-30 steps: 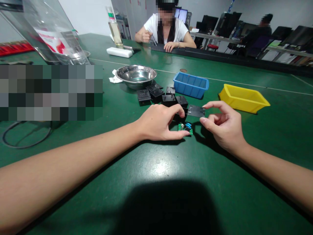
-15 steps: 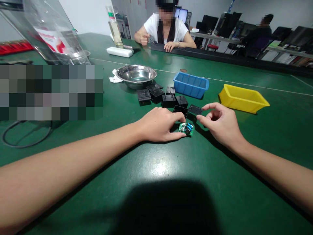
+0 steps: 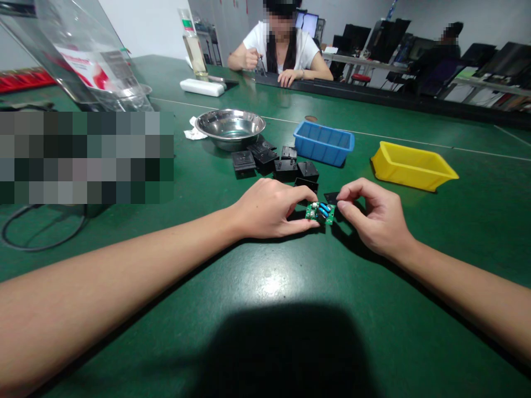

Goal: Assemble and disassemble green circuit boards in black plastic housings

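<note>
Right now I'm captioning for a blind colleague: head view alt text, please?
A left hand pinches a green circuit board at a green table, the right hand beside a thin black plate. Beyond: black boxes, metal bowl, blue bin, yellow bin, another person.

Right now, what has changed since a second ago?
The green circuit board, in the left hand, has shifted right. The right hand has moved left; the flat black cover sits lower in the picture, whether held unclear. The metal bowl, blue bin and yellow bin stayed.

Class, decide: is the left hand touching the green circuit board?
Touching: the head view shows the left hand holding the green circuit board between thumb and forefinger.
</note>
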The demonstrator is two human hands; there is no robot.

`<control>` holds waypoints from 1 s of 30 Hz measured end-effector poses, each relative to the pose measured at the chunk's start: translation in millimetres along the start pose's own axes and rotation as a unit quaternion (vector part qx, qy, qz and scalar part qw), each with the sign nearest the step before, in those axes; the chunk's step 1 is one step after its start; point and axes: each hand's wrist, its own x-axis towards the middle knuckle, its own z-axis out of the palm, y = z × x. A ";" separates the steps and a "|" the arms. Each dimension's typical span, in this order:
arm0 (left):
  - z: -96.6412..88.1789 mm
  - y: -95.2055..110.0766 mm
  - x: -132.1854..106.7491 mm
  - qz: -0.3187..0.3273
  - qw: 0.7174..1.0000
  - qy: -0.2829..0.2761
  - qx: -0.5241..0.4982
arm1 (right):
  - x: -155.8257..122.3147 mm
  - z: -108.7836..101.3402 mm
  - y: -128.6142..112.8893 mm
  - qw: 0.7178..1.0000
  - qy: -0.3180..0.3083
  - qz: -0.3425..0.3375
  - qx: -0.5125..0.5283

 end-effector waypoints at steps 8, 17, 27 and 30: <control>-1.6 0.9 0.7 -0.009 0.999 -0.007 -0.037 | -4.3 -0.4 -0.4 0.995 -0.056 -0.084 0.009; -2.3 0.7 3.9 -0.007 0.999 -0.034 -0.021 | -4.4 -2.4 -5.7 0.996 -0.056 -0.070 0.011; -2.6 3.8 4.2 -0.037 0.997 -0.011 -0.067 | -4.7 1.0 -8.3 0.989 -0.006 0.080 0.123; -2.2 3.7 3.4 -0.040 0.997 -0.008 -0.071 | -4.1 1.2 -9.9 0.988 -0.004 0.087 0.127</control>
